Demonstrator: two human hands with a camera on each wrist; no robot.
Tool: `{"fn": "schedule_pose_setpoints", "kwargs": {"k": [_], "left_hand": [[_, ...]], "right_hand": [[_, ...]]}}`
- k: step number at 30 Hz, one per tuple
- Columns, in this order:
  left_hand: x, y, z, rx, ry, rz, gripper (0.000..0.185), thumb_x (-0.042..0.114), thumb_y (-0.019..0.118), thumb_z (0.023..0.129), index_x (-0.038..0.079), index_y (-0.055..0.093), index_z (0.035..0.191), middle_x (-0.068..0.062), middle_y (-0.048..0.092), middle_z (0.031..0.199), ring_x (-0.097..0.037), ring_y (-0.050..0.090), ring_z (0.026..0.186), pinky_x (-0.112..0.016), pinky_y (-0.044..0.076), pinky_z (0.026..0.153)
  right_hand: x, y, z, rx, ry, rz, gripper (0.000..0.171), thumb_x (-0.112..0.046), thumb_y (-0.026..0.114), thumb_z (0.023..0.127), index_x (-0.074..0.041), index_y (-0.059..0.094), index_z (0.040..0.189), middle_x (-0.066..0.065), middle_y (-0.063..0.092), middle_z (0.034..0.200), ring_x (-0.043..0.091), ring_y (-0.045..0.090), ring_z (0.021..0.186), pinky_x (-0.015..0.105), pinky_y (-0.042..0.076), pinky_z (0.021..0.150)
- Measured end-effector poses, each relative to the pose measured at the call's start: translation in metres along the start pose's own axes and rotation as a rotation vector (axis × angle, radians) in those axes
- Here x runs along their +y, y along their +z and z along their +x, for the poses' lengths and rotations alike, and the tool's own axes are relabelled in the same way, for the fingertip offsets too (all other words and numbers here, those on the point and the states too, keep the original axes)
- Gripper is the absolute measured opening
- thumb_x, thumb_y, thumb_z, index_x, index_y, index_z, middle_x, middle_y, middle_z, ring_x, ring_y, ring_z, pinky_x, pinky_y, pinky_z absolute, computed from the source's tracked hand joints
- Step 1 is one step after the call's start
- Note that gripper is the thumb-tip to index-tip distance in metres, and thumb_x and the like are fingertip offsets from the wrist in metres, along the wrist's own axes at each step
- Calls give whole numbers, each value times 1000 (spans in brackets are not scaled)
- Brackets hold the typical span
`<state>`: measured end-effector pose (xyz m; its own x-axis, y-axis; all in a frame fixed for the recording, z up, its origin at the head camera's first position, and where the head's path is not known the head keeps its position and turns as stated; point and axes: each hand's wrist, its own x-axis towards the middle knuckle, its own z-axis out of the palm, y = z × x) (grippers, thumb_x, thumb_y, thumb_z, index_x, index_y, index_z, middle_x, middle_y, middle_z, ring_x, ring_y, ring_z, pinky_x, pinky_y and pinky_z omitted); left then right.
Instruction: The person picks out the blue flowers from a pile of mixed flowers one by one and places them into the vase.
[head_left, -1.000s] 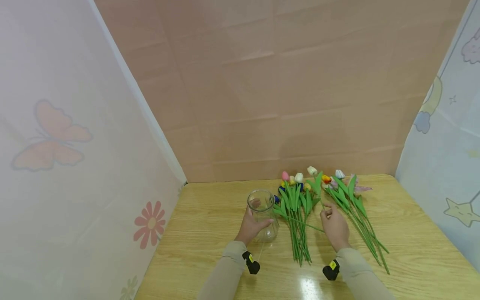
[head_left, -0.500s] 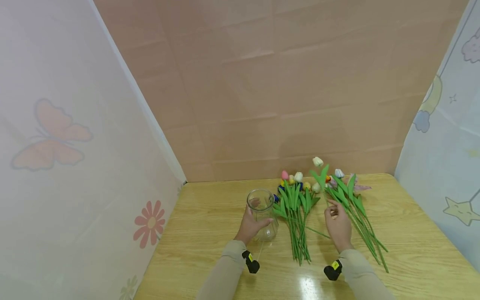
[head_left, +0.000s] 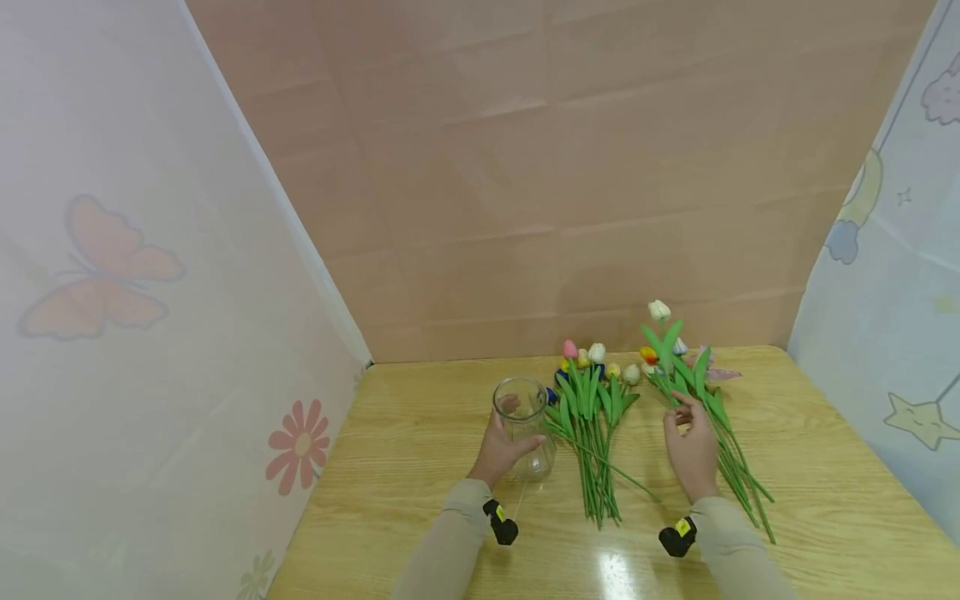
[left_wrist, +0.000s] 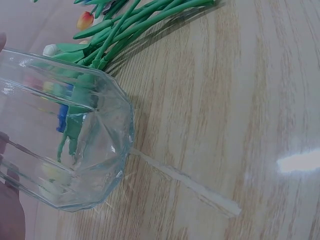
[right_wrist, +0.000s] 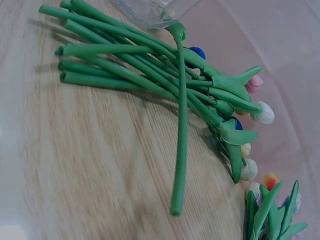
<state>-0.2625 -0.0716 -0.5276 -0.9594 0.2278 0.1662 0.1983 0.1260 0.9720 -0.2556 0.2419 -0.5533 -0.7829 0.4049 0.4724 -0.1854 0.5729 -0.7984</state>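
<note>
In the head view, my left hand [head_left: 501, 450] grips a clear glass vase [head_left: 525, 390] around its side, thumb across the front. The vase's faceted base [left_wrist: 112, 145] shows in the left wrist view. To the right, my right hand [head_left: 692, 450] pinches a white tulip [head_left: 659, 311] by its stem. Its bloom and green leaves rise above the fingers, in front of the right-hand bunch of flowers [head_left: 726, 442]. Between my hands lies a bunch of tulips [head_left: 592, 450], with pink, white, yellow and blue blooms. One loose stem [right_wrist: 181, 140] crosses over that bunch.
The light wooden table [head_left: 405, 442] ends at a pinkish-brown backdrop [head_left: 465, 250]. Patterned cloth walls [head_left: 187, 350] stand at both sides. A thin pale strip [left_wrist: 190, 185] extends along the table from beneath the vase.
My right hand has moved right and slightly up with the white tulip, whose bloom now stands higher, before the right-hand bunch. My left hand and the vase have stayed in place.
</note>
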Motion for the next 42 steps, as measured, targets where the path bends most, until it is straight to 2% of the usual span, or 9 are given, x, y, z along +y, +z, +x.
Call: {"fn": "schedule_pose_setpoints", "kwargs": {"k": [4, 9, 14, 21, 25, 29, 34, 39, 42], "left_hand": [[0, 0, 1, 1, 4, 6, 77, 13, 76, 84, 18, 30, 147, -19, 33, 151, -36, 30, 141, -59, 28, 110], [-1, 0, 2, -1, 4, 3, 77, 12, 77, 84, 20, 31, 146, -20, 33, 151, -39, 29, 141, -60, 28, 110], [-2, 1, 2, -1, -9, 6, 78, 15, 78, 83, 22, 32, 145, -15, 36, 150, -37, 30, 141, -58, 28, 111], [-3, 1, 3, 3, -7, 11, 77, 14, 77, 83, 22, 32, 145, -13, 37, 149, -36, 30, 141, -57, 29, 111], [-3, 1, 3, 2, -9, 9, 79, 16, 78, 83, 17, 31, 147, -15, 36, 150, -34, 30, 141, -57, 29, 111], [-3, 1, 3, -5, -6, -2, 82, 15, 78, 83, 11, 29, 148, -18, 33, 151, -35, 29, 141, -59, 28, 111], [-4, 0, 2, -2, -5, -3, 81, 17, 79, 82, 13, 31, 147, -18, 34, 150, -36, 30, 141, -59, 27, 111], [-4, -1, 3, -4, 0, -12, 81, 17, 79, 81, 12, 31, 146, -18, 34, 150, -36, 30, 141, -59, 27, 111], [-4, -1, 3, -3, 2, -9, 81, 16, 79, 82, 13, 31, 147, -18, 34, 150, -36, 30, 141, -59, 27, 111]], "right_hand": [[2, -6, 4, 16, -37, -17, 33, -8, 54, 95, -7, 58, 128, 9, 62, 93, -8, 42, 78, 16, 35, 56], [7, -13, 9, 51, -89, -36, 33, -3, 56, 93, -4, 60, 125, 11, 62, 89, -9, 41, 77, 15, 33, 57], [8, -28, 14, 88, -126, -98, 32, -2, 57, 90, -2, 63, 122, 13, 65, 88, -9, 41, 77, 17, 32, 61], [15, -52, 26, 97, -123, -190, 32, -3, 56, 89, 1, 63, 119, 15, 65, 88, 4, 47, 75, 21, 34, 61], [29, -61, 30, 91, -111, -245, 33, -5, 55, 89, -1, 64, 121, 15, 67, 88, 3, 46, 74, 26, 35, 62], [40, -70, 29, 42, -75, -288, 34, -8, 54, 90, -3, 63, 123, 15, 67, 89, 3, 47, 74, 27, 35, 61], [52, -77, 21, -37, -54, -333, 34, -9, 54, 91, 0, 62, 123, 19, 69, 89, 22, 57, 70, 27, 38, 53], [71, -79, 12, -146, -4, -374, 36, -13, 53, 94, 1, 58, 127, 22, 68, 92, 16, 54, 53, 27, 35, 39], [80, -80, 10, -254, 46, -405, 38, -17, 51, 97, 3, 54, 129, 25, 67, 97, 14, 52, 48, 30, 37, 38]]}}
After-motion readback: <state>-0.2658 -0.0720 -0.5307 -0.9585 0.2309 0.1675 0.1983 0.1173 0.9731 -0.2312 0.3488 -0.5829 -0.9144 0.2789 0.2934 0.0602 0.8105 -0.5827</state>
